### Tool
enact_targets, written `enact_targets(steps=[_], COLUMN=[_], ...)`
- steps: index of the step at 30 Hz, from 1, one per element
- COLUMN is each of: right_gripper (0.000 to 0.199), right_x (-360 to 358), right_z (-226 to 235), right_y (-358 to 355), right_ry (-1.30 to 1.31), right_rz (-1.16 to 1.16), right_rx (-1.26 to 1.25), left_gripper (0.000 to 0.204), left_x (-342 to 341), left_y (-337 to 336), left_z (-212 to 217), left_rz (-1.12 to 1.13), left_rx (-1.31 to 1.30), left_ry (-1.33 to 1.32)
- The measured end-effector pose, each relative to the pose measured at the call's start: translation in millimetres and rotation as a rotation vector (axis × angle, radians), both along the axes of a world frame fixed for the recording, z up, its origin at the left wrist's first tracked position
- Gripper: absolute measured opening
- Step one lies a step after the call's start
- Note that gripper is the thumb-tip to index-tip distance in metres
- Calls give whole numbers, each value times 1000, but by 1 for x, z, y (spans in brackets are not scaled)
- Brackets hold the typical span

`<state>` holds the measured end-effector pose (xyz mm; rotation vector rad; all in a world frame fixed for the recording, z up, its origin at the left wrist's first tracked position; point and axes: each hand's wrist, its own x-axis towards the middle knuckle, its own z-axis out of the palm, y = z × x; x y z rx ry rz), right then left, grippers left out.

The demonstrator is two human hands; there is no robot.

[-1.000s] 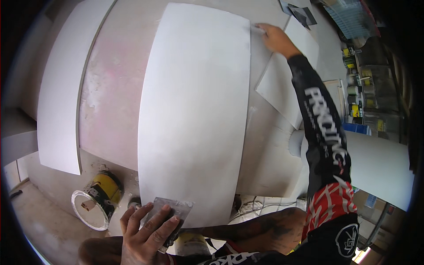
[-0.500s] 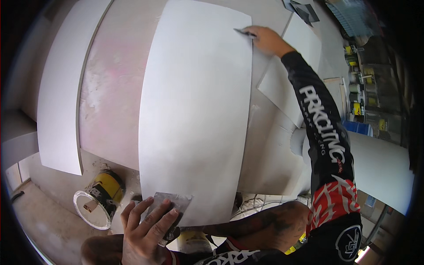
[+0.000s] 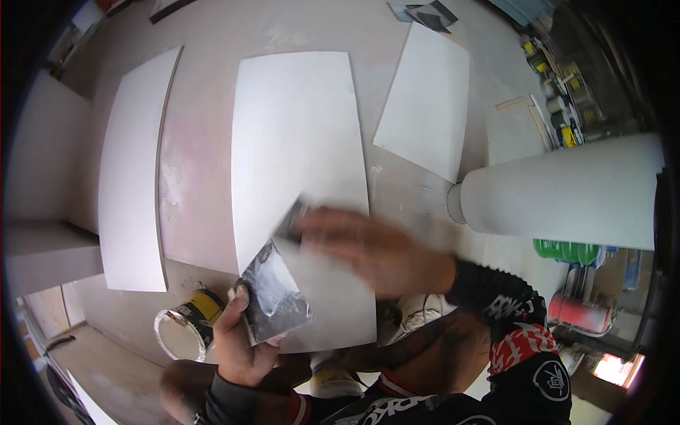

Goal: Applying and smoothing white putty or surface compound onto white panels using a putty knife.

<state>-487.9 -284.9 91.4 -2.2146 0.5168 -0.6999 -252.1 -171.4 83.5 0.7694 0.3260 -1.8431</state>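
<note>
The left hand (image 3: 237, 340) has its grip clenched on a flat grey metal scraper blade smeared with white filler (image 3: 275, 301), held over the lower edge of the middle white rectangular panel (image 3: 297, 142). The right hand (image 3: 368, 248) is blurred above that panel; whether its grip holds anything cannot be told. An open yellow-and-black tin (image 3: 185, 326) sits just left.

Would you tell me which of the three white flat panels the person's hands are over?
The middle white panel: the left hand and blurred right hand overlap its lower end; the others lie apart.
</note>
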Motion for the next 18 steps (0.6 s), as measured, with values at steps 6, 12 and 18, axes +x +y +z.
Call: enact_targets(steps=[6,12,18], right_gripper=[48,31,29], right_x=[-30,-159,-148], right_z=[-7,-96,-118], right_y=[18,-189,-247], right_ry=[192,-137,-122], right_rz=[-42,-792,-686], right_rx=[-52,736,875], left_gripper=[42,36,39], left_x=[10,26,22], left_y=[8,2,-1], left_z=[-1,24,9], left_rz=[87,157,95], left_rx=[-136,-248,-176], left_ry=[-207,-448,-407])
